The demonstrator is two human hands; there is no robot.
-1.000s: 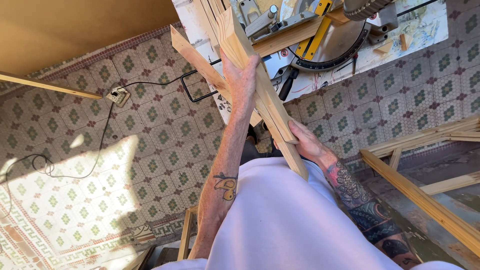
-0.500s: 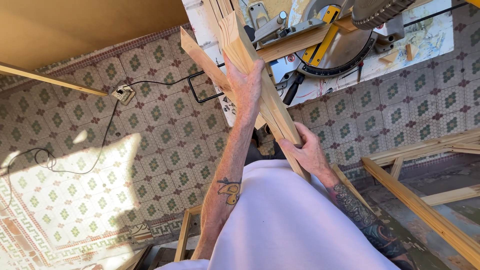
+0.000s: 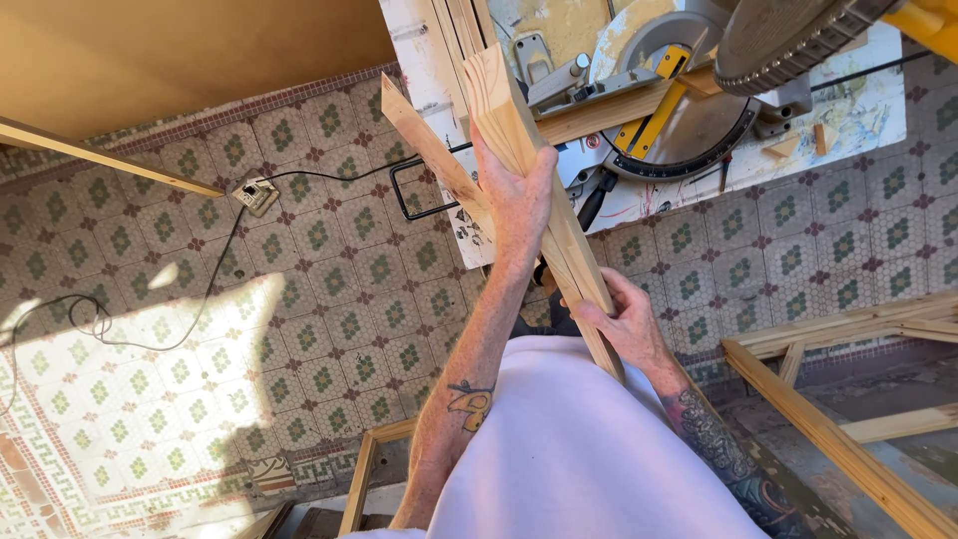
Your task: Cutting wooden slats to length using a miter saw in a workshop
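Observation:
I hold a bundle of long pale wooden slats (image 3: 509,120) that runs from my waist up toward a mitre saw (image 3: 689,105). My left hand (image 3: 517,195) wraps the upper part of the bundle, fingers curled round it. My right hand (image 3: 624,324) grips the lower end close to my white shirt. One slat (image 3: 424,140) splays out to the left of the rest. The saw sits on a paint-stained white bench (image 3: 858,110), its round blade guard and yellow parts just right of the slats.
Patterned tile floor (image 3: 299,299) lies below. A black cable (image 3: 329,175) runs to a socket block (image 3: 256,195) on the floor. Wooden frames (image 3: 838,439) lie at the right, another frame piece (image 3: 361,479) by my legs, a long slat (image 3: 100,155) at the left.
The bundle has shifted slightly toward the saw bench, and my right hand has slid lower on the slats, closer to my body. My left hand keeps its hold.

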